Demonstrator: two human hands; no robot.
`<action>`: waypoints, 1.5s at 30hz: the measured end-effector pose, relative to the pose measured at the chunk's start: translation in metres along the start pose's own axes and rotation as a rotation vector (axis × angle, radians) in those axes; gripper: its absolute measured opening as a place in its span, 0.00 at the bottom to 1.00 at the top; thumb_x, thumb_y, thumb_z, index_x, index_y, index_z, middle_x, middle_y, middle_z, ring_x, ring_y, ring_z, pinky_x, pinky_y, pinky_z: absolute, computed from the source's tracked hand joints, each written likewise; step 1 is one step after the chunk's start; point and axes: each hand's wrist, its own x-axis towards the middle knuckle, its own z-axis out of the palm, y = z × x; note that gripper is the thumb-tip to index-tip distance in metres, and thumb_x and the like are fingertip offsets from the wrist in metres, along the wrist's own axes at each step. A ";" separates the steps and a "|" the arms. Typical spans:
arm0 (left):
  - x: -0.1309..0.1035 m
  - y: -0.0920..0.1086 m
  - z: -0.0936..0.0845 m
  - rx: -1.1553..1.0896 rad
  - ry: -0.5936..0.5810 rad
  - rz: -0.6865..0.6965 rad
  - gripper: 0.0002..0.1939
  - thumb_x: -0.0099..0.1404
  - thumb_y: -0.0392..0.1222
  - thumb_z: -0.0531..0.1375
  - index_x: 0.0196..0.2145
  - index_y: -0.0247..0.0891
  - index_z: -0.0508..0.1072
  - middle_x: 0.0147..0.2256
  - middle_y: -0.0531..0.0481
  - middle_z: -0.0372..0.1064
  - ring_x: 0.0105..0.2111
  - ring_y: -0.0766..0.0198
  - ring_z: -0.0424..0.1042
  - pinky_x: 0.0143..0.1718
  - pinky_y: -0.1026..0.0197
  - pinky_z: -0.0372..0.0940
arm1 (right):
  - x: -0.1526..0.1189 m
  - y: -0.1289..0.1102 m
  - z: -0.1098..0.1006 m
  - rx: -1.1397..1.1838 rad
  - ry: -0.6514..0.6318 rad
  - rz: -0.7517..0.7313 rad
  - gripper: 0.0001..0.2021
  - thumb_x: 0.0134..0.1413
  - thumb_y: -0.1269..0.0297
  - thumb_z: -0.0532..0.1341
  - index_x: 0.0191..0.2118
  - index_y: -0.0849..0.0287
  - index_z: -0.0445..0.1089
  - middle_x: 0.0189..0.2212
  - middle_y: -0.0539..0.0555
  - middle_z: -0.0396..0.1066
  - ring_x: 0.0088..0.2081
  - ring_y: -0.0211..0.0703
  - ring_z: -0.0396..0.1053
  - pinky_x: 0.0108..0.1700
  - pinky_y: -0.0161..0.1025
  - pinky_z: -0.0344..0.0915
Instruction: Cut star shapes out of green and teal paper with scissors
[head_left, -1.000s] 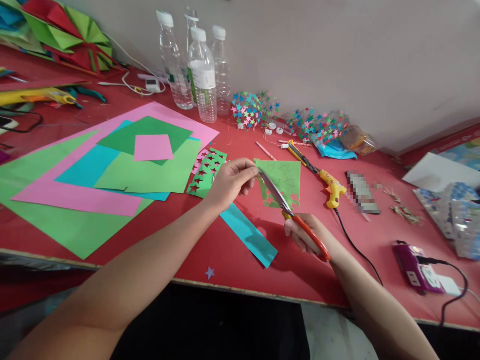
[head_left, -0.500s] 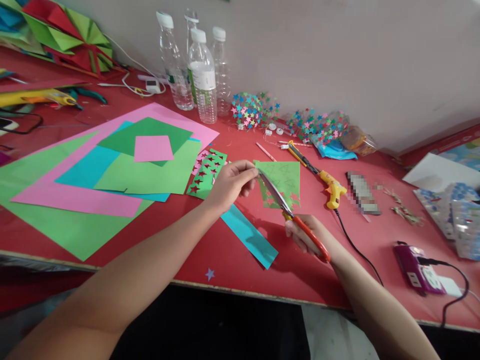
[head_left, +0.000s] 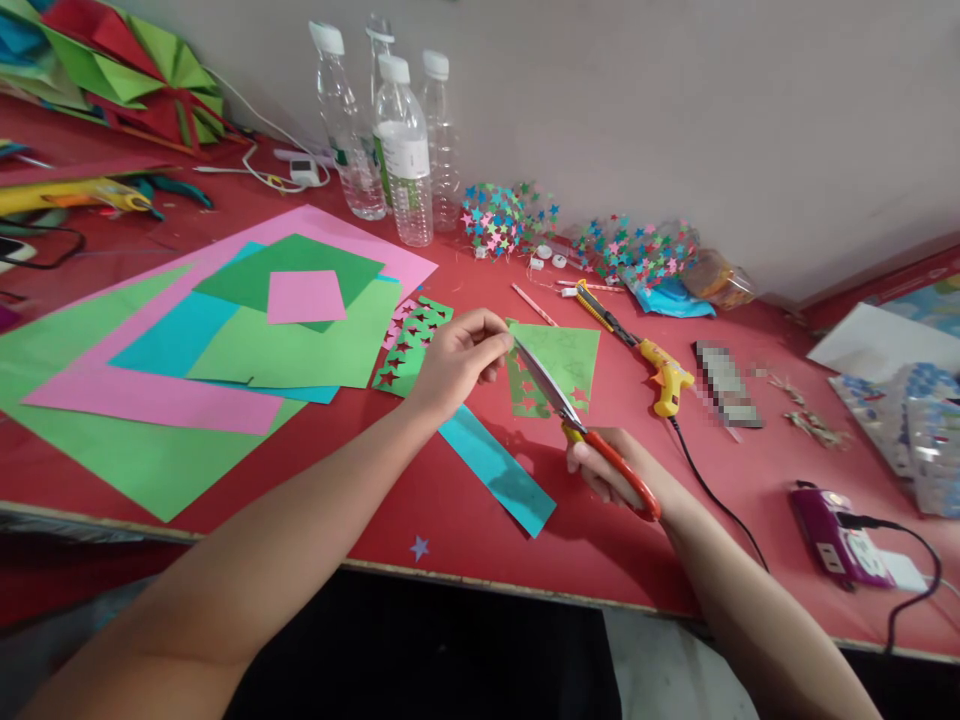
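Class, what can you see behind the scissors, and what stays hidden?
Behind the blades of the scissors is a light green sheet with star-shaped holes; the red tabletop shows around it. Whatever the blades cover on the sheet cannot be seen.

The red bench bears a blue strip between the left grip and right grip, bottles beyond the left, a glue gun beyond the right.

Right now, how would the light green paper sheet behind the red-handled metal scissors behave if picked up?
The light green paper sheet is probably light and floppy, since its edges look thin. It may tear near the star-shaped holes, where narrow strips of paper remain. Being flat, it seems unlikely to roll.
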 end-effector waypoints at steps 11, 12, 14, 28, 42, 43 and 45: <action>-0.002 -0.001 0.005 -0.071 -0.033 -0.030 0.05 0.56 0.40 0.60 0.25 0.39 0.68 0.19 0.56 0.63 0.18 0.73 0.62 0.20 0.67 0.58 | -0.003 -0.002 0.002 0.079 -0.037 -0.003 0.26 0.55 0.37 0.54 0.31 0.60 0.64 0.14 0.44 0.58 0.13 0.31 0.53 0.15 0.30 0.52; -0.002 -0.001 0.005 -0.073 -0.037 -0.028 0.05 0.56 0.40 0.60 0.25 0.39 0.68 0.19 0.56 0.63 0.18 0.73 0.63 0.20 0.67 0.58 | -0.003 -0.002 0.002 0.076 -0.037 -0.004 0.26 0.55 0.37 0.54 0.31 0.60 0.64 0.14 0.44 0.58 0.13 0.31 0.53 0.16 0.30 0.52; -0.002 -0.001 0.004 -0.074 -0.048 -0.027 0.05 0.56 0.40 0.60 0.25 0.39 0.68 0.19 0.57 0.63 0.18 0.73 0.63 0.20 0.68 0.59 | -0.004 -0.002 0.002 0.065 -0.036 -0.015 0.27 0.55 0.37 0.54 0.31 0.60 0.65 0.13 0.44 0.58 0.14 0.31 0.53 0.16 0.30 0.53; -0.004 -0.004 0.007 -0.125 -0.001 -0.021 0.08 0.56 0.41 0.61 0.23 0.38 0.67 0.19 0.56 0.64 0.18 0.73 0.62 0.19 0.68 0.58 | -0.004 -0.003 0.004 0.083 -0.017 0.002 0.26 0.55 0.38 0.55 0.31 0.60 0.65 0.13 0.44 0.57 0.13 0.31 0.52 0.17 0.30 0.51; -0.009 -0.003 0.012 -0.123 -0.016 -0.022 0.07 0.58 0.40 0.60 0.24 0.38 0.66 0.20 0.57 0.63 0.19 0.73 0.64 0.21 0.68 0.60 | -0.004 -0.003 0.008 0.083 -0.003 -0.009 0.28 0.54 0.36 0.54 0.31 0.61 0.65 0.13 0.44 0.57 0.14 0.31 0.53 0.18 0.31 0.53; -0.009 -0.003 0.012 -0.130 -0.018 -0.019 0.07 0.58 0.40 0.60 0.24 0.38 0.67 0.20 0.57 0.63 0.19 0.73 0.64 0.21 0.68 0.60 | -0.004 -0.002 0.008 0.083 -0.001 -0.010 0.28 0.54 0.36 0.54 0.31 0.61 0.65 0.13 0.44 0.57 0.14 0.31 0.53 0.18 0.31 0.53; -0.009 -0.004 0.012 -0.142 -0.023 -0.013 0.07 0.59 0.39 0.60 0.24 0.38 0.67 0.20 0.57 0.64 0.19 0.74 0.64 0.21 0.69 0.60 | -0.004 -0.002 0.009 0.083 0.005 -0.009 0.28 0.54 0.35 0.54 0.31 0.61 0.65 0.13 0.44 0.57 0.14 0.31 0.53 0.18 0.31 0.52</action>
